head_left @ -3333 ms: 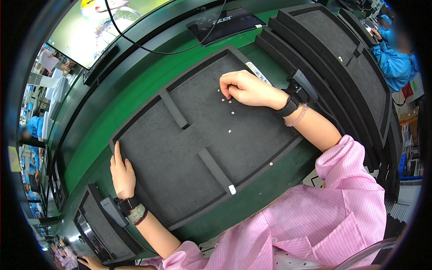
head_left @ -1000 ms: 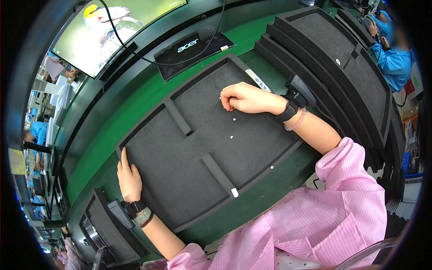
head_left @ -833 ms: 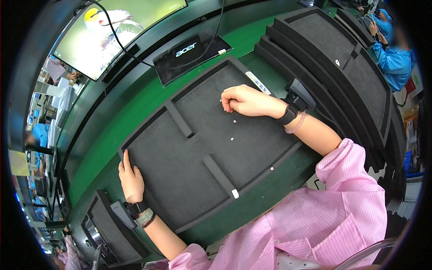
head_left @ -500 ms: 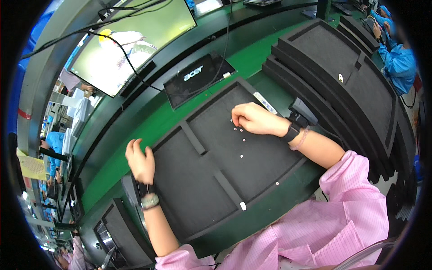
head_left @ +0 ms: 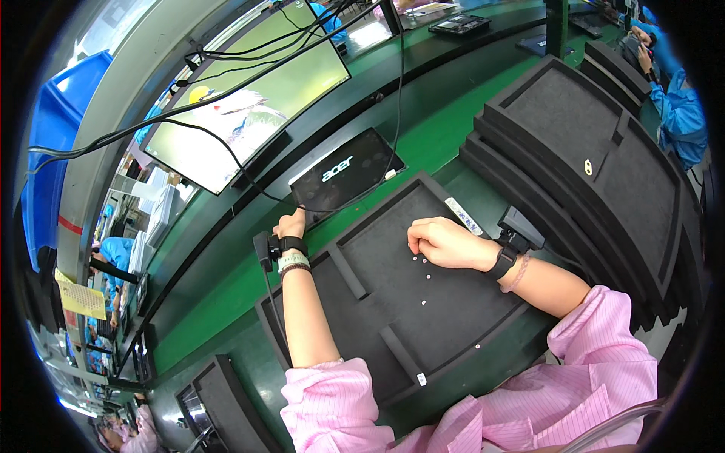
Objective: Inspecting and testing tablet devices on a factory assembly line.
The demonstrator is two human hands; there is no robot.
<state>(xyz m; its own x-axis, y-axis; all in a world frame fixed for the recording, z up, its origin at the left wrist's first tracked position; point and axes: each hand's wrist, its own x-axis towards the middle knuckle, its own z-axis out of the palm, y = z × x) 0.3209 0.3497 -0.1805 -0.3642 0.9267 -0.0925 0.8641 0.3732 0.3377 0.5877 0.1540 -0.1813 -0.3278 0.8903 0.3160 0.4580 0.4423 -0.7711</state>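
Observation:
My left hand [head_left: 291, 225] is at the near left corner of a glossy black laptop lid [head_left: 351, 170], its fingers curled at the edge. The lid lies flat on the green bench beyond the tray. Over the right half of a black foam tray [head_left: 393, 298], my right hand [head_left: 449, 243] is closed in a pinch. Whatever its fingertips hold, if anything, is hidden. Tiny white round pieces lie scattered on the tray floor just below that hand, among them one small piece [head_left: 424, 303]. Another tiny piece [head_left: 477, 346] lies by the tray's near edge.
Stacked black foam trays [head_left: 574, 113] rise at the right, a small metal part [head_left: 588, 167] on top. A lit monitor [head_left: 249, 106] stands at the far left, with black cables [head_left: 226, 98] hanging across. Another black tray [head_left: 226, 408] is at lower left. People in blue work nearby.
My left hand has moved forward and right, from the tray's left edge to the laptop lid's corner. My right hand stays pinched over the small pieces. The whole view has shifted somewhat.

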